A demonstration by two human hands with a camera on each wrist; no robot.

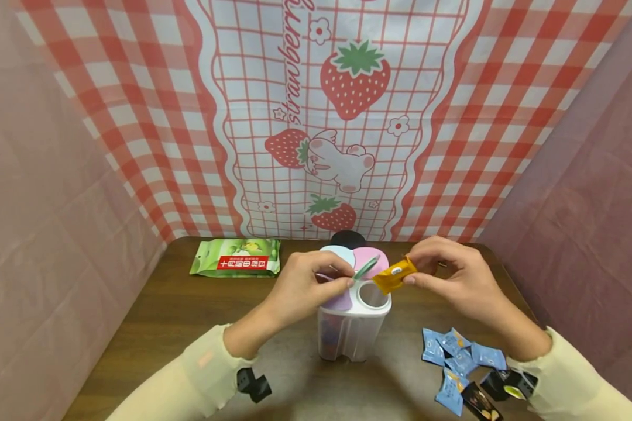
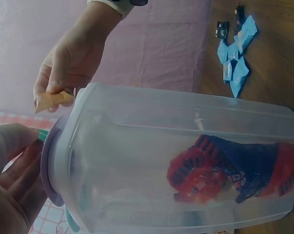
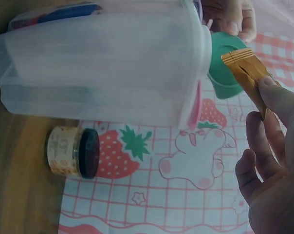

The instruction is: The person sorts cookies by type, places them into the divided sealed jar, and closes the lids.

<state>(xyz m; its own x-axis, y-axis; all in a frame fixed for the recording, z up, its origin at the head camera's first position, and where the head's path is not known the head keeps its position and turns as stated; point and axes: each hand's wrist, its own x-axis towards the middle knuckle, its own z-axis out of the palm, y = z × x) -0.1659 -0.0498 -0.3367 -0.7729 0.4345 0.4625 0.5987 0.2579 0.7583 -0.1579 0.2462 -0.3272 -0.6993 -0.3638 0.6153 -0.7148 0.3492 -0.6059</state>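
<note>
A clear plastic storage container (image 1: pixel 354 334) with a white top and several coloured flip lids stands mid-table. My left hand (image 1: pixel 306 285) pinches its raised green lid (image 3: pixel 219 68) between thumb and fingers, beside a round uncovered opening (image 1: pixel 373 296). Just right of that opening, my right hand (image 1: pixel 455 270) grips a small orange wrapped snack packet (image 1: pixel 395 275) by one end. The packet's free end points toward the opening. Through the wall, red and blue wrapped packets (image 2: pixel 256 168) show inside one compartment. Pink, light blue and purple lids (image 1: pixel 338 302) lie flat over the other compartments.
Several blue snack packets (image 1: pixel 459 361) and a dark packet (image 1: pixel 480 403) lie at the front right, by the right sleeve. A green food bag (image 1: pixel 237 258) rests at the back left. Behind the container stands a jar (image 3: pixel 66 152) with a black lid.
</note>
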